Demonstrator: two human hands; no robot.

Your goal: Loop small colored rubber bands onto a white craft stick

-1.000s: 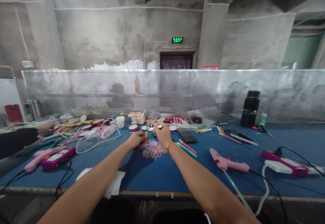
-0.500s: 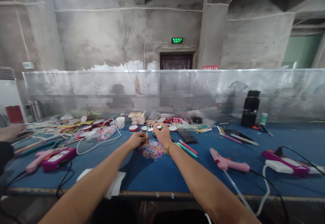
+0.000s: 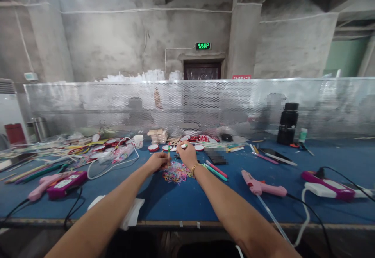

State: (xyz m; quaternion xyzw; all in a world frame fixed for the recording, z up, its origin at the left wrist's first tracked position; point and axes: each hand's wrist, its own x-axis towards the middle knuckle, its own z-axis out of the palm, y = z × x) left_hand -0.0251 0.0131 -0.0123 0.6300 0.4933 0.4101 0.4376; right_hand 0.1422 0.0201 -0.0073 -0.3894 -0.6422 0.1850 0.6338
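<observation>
Marker [image 3: 183,146] just beside stick [image 3: 169,153]; front table edge [image 3: 164,223] well apart.

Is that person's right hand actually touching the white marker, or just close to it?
Touching. The head view shows the right hand pinching the white marker, whose two ends stick out on either side of the grip.

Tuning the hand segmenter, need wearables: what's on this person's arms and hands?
Both forearms are bare, no sleeves in view. Left hand and right hand are ungloved. Right wrist wears a gold-coloured bracelet; nothing visible on the left. Rings on the fingers: too small to tell.
</observation>
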